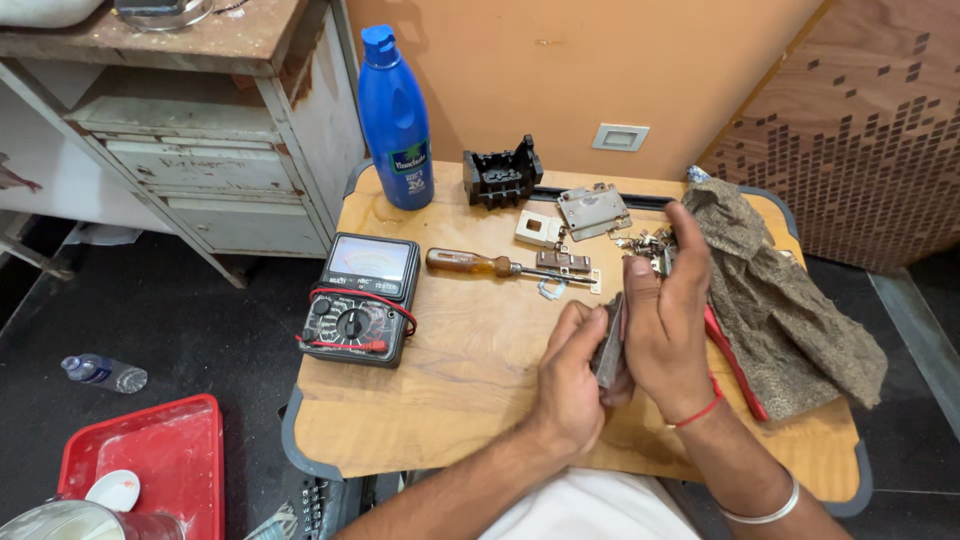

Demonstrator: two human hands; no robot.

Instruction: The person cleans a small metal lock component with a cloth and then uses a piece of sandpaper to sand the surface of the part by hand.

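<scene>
From the head view, your left hand (572, 375) and right hand (668, 325) are pressed together over the near-right part of the small wooden table (450, 390), a flat grey metal piece (609, 345) sandwiched between them. Your left fingers are curled shut around its near edge; your right palm lies flat against its other face, fingers mostly straight and pointing away from you, so that side is bracing more than gripping. Much of the piece is hidden, so I can't tell its full shape.

Just beyond your fingertips sits a scatter of small metal parts (645, 243), with a grey metal plate (593, 211) and a black plastic housing (501, 175) farther off. A wooden-handled screwdriver (480, 264) lies to the left, and beyond it an analogue multimeter (360, 299) with red leads wrapped round it. A blue bottle (395, 120) stands at the far-left corner; a patterned cloth (780, 290) drapes the right side.

The risk as I see it: with that right hand open, the piece could slide out of your palms and drop over the near edge. Your fingertips are also close to the loose parts, and a nudge could scatter them.
</scene>
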